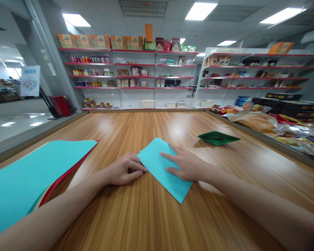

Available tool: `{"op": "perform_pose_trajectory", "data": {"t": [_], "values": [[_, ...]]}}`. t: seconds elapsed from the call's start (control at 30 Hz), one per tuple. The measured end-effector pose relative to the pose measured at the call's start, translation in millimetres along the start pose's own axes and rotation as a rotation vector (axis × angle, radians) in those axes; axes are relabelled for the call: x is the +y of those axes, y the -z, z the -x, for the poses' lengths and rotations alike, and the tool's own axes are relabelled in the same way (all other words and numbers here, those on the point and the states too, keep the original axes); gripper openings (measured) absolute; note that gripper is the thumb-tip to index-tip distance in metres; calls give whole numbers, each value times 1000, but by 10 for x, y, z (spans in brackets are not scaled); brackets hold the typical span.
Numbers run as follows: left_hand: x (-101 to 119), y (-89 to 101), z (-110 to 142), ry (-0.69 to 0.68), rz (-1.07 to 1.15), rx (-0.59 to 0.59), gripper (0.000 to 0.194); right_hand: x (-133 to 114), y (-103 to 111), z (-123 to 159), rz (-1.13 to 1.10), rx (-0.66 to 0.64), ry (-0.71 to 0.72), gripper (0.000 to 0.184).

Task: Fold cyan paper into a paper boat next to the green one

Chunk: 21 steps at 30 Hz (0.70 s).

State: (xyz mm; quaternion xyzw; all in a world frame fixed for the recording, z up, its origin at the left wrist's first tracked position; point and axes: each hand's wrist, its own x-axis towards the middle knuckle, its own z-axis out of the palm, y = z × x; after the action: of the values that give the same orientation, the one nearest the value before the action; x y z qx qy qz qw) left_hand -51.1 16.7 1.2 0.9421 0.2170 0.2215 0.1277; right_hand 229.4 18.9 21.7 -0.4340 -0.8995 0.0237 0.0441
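Note:
A folded sheet of light-blue paper [157, 164] lies at a slant on the wooden table in front of me. My right hand [184, 162] rests flat on it, fingers spread and nothing gripped. At the paper's left edge, my left hand [128, 169] is curled, its thumb and fingertips close together against the edge. How much paper is between those fingertips is hard to see. Farther off to the right sits a dark green folded paper boat shape [218, 138], apart from both hands.
A stack of coloured sheets [42, 170], light blue on top with red and cream below, lies at the left, partly behind my left forearm. Packaged goods [261, 122] lie beyond the table's right rim. Stocked shelves [136, 64] stand past the far edge.

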Motion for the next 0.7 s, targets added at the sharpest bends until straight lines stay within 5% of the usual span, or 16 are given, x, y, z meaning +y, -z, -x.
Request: {"op": "perform_pose_trajectory", "data": {"t": [0.7], "values": [[-1, -6, 5, 23, -26, 0, 25, -90, -40, 34, 18, 26, 77, 65]]}}
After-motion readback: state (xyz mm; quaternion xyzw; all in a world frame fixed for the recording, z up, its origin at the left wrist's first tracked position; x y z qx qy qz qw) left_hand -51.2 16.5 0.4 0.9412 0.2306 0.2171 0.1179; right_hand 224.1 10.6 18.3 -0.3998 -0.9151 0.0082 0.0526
